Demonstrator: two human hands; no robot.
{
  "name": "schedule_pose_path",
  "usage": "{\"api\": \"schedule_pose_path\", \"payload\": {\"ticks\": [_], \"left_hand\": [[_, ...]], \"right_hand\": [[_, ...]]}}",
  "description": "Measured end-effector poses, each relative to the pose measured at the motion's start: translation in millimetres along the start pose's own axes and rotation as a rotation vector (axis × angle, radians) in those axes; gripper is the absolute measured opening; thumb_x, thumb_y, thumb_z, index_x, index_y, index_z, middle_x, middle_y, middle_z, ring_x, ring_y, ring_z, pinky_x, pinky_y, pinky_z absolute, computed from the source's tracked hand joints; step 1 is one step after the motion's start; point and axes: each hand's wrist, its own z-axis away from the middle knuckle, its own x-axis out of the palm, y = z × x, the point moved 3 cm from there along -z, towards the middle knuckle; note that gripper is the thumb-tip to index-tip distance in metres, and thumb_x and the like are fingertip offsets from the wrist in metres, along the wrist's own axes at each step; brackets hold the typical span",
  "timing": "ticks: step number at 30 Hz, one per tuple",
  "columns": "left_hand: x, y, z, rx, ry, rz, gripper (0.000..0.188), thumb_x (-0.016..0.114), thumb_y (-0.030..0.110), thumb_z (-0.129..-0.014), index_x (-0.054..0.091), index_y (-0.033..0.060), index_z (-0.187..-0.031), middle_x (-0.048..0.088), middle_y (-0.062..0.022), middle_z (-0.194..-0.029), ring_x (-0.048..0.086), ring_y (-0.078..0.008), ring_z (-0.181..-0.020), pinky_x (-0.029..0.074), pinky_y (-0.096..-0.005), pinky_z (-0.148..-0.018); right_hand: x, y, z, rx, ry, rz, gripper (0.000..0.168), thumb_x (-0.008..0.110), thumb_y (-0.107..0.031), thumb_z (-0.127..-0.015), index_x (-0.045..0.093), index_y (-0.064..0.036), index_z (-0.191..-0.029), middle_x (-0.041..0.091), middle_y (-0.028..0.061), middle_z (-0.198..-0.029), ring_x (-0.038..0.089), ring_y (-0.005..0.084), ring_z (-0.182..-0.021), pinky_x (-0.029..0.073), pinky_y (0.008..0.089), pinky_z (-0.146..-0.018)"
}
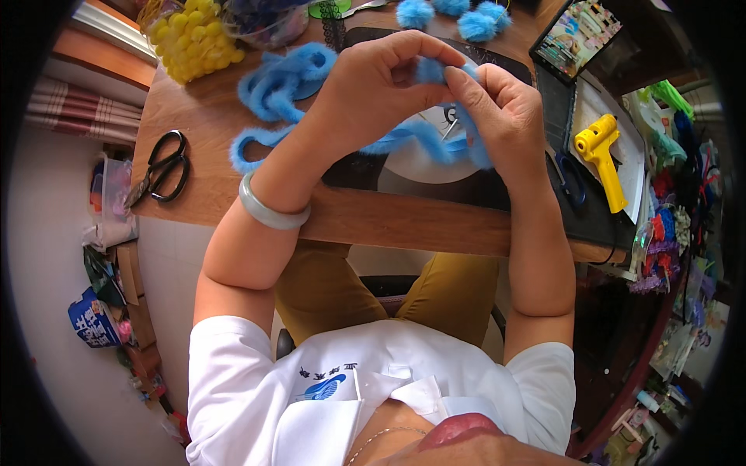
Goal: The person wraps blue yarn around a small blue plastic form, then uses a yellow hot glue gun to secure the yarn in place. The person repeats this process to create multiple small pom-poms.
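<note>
Both hands meet above the desk's middle with a light-blue fluffy strip (pixel 430 71) between their fingertips. My left hand (pixel 387 87) pinches it between thumb and fingers, palm turned inward. Opposite, my right hand (pixel 502 113) grips the strip with thumb and bent fingers. A length of it hangs below the right thumb, and the rest (pixel 271 87) lies in loose loops to the left. Under the hands is a dark desk mat (pixel 355 172) with a printed cartoon eye, partly covered. The fingers hide how the strip is folded or joined.
Black-handled scissors (pixel 169 169) lie at left. Blue fluffy pompoms (pixel 478 24) and a bag of yellow pompoms (pixel 192 43) sit at the back. To the right are blue-handled scissors (pixel 571 179), a yellow glue gun (pixel 605 160) on a white tray (pixel 634 195), and a propped screen (pixel 577 38).
</note>
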Motion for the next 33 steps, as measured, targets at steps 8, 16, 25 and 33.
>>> {"api": "schedule_pose_path", "payload": {"ticks": [8, 16, 25, 33], "left_hand": [[0, 14, 2, 0.291, 0.164, -0.097, 0.022, 0.068, -0.003, -0.073, 0.061, 0.0053, -0.093, 0.062, -0.0057, -0.085, 0.059, -0.0106, -0.07, 0.049, -0.0222, -0.06], [-3, 20, 5, 0.494, 0.227, -0.162, 0.026, 0.066, -0.01, -0.068, 0.065, 0.0041, -0.09, 0.063, -0.0086, -0.084, 0.061, -0.0169, -0.07, 0.049, -0.0251, -0.059], [-6, 28, 7, 0.633, 0.064, -0.51, 0.037, 0.066, -0.004, -0.068, 0.067, 0.0087, -0.103, 0.064, -0.0097, -0.091, 0.062, -0.0223, -0.074, 0.05, -0.0279, -0.061], [0, 24, 6, 0.705, 0.145, -0.485, 0.047, 0.068, -0.008, -0.067, 0.063, 0.0034, -0.113, 0.059, -0.0065, -0.082, 0.053, -0.0125, -0.067, 0.043, -0.0202, -0.056]], "right_hand": [[1, -7, 2, -0.118, 0.055, 0.062, 0.026, 0.058, -0.016, -0.09, 0.053, 0.0, -0.069, 0.04, -0.0013, -0.056, 0.033, 0.0043, -0.055, 0.03, 0.0227, -0.044], [1, -16, 6, -0.328, 0.092, 0.085, 0.023, 0.057, -0.014, -0.09, 0.054, 0.0, -0.072, 0.041, 0.004, -0.055, 0.035, 0.0066, -0.053, 0.035, 0.024, -0.045], [-1, -12, 5, -0.239, 0.018, -0.043, 0.028, 0.057, -0.017, -0.091, 0.051, 0.0, -0.069, 0.036, -0.0031, -0.058, 0.031, 0.004, -0.057, 0.029, 0.0214, -0.046], [-2, -9, 4, -0.202, 0.025, -0.101, 0.028, 0.057, -0.019, -0.091, 0.053, -0.002, -0.069, 0.038, -0.006, -0.059, 0.031, 0.0017, -0.057, 0.027, 0.0194, -0.045]]}}
